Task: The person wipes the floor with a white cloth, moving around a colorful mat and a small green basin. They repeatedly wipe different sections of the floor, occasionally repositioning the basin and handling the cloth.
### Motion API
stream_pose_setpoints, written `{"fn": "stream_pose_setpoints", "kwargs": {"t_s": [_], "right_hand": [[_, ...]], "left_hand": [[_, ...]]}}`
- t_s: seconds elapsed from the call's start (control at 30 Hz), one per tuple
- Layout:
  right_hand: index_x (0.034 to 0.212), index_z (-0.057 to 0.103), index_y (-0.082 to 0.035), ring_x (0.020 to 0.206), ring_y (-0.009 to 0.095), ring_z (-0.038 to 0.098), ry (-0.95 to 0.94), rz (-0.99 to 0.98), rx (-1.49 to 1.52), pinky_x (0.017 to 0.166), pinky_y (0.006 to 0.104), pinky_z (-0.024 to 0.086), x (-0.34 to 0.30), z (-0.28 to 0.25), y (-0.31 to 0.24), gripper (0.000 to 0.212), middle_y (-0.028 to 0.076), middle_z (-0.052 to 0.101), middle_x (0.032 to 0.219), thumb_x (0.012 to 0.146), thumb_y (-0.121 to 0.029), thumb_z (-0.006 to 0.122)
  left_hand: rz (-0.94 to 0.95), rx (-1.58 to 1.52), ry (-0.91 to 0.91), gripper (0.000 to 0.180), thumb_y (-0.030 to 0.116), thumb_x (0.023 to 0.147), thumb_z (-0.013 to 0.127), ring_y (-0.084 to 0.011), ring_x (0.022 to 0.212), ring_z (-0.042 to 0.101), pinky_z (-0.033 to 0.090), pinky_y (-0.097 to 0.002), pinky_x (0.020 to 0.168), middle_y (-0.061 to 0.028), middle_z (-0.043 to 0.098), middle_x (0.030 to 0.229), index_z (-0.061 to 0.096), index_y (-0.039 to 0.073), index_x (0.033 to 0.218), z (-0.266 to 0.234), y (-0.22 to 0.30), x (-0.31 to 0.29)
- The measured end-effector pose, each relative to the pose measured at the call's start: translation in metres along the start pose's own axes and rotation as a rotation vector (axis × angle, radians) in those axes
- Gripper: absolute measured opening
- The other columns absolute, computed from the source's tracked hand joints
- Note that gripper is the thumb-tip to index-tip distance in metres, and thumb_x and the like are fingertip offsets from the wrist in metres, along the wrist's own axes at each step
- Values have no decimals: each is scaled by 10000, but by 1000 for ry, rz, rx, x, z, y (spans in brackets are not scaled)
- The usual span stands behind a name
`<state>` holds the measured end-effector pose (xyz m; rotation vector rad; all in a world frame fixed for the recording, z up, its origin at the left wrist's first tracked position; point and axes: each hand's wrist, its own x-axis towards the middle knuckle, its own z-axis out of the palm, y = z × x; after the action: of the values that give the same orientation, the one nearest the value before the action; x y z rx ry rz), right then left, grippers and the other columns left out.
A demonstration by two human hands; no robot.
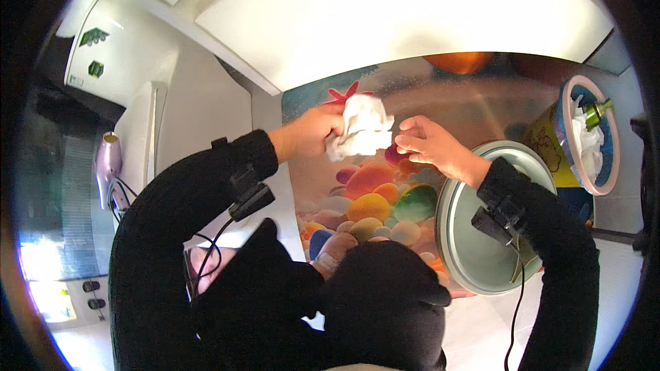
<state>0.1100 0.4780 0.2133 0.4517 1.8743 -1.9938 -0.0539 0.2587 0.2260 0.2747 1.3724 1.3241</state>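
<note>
My left hand (311, 130) is closed on a crumpled white tissue (364, 126), which hangs in loose folds over the patterned floor mat (368, 196). Just to the right of the tissue is my right hand (434, 148). Its fingers are a little bent and apart, with nothing in them. A small gap lies between its fingertips and the tissue. Black sleeves cover both my forearms, and a dark strap with a cable sits round each. Below my right wrist stands a round grey-green basin (474, 247), partly hidden by my right sleeve.
At the far right is a bin (581, 185) with a pale pink rim, holding crumpled white tissues and a green-topped item (597, 115). A purple hair dryer (110, 161) with its cord is at the left. A white panel (385, 20) borders the mat's far side.
</note>
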Motion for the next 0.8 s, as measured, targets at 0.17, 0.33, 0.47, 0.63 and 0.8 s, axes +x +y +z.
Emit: {"fn": "stream_pose_setpoints", "kwargs": {"t_s": [0.17, 0.33, 0.47, 0.63, 0.8], "right_hand": [[1103, 621, 4, 856, 150, 607, -231, 56, -488, 723, 282, 489, -8, -28, -29, 345, 60, 660, 944, 901, -276, 623], [1095, 642, 7, 929, 199, 631, -89, 120, -804, 856, 345, 492, -41, -58, -84, 346, 112, 686, 1001, 883, -265, 608], [1117, 615, 23, 978, 223, 644, -85, 301, -1072, 879, 341, 496, -60, -56, -144, 311, 143, 674, 1047, 911, -210, 605], [1186, 606, 12, 1039, 274, 646, -284, 536, -1156, 906, 374, 501, -69, -29, -176, 396, 180, 658, 1146, 943, -297, 559], [1284, 533, 8, 1056, 334, 639, -260, 158, -772, 912, 408, 498, -16, 17, -76, 479, 238, 639, 1153, 952, -337, 554]], "left_hand": [[-244, -102, 133, 349, 222, 951, 455, -239, 979, 678, 592, -354, 806, -149, 639, 1103, 569, -32, 1162, -47, -21, -9], [-273, 42, -29, 451, 418, 983, 533, -224, 941, 690, 587, -329, 802, -113, 673, 1062, 591, 8, 1161, -109, -37, 43], [-64, 495, -137, 320, 268, 995, 516, -219, 986, 672, 563, -324, 839, -110, 661, 1112, 585, 14, 1177, -147, -48, 91], [-71, -40, -11, 321, 139, 999, 446, -225, 1053, 642, 564, -362, 855, -100, 613, 1209, 491, 29, 1297, -190, -84, 147], [551, 1144, -41, 341, 73, 1003, 375, -219, 1120, 602, 525, -355, 938, -110, 576, 1247, 445, 47, 1335, -234, -109, 167]]}}
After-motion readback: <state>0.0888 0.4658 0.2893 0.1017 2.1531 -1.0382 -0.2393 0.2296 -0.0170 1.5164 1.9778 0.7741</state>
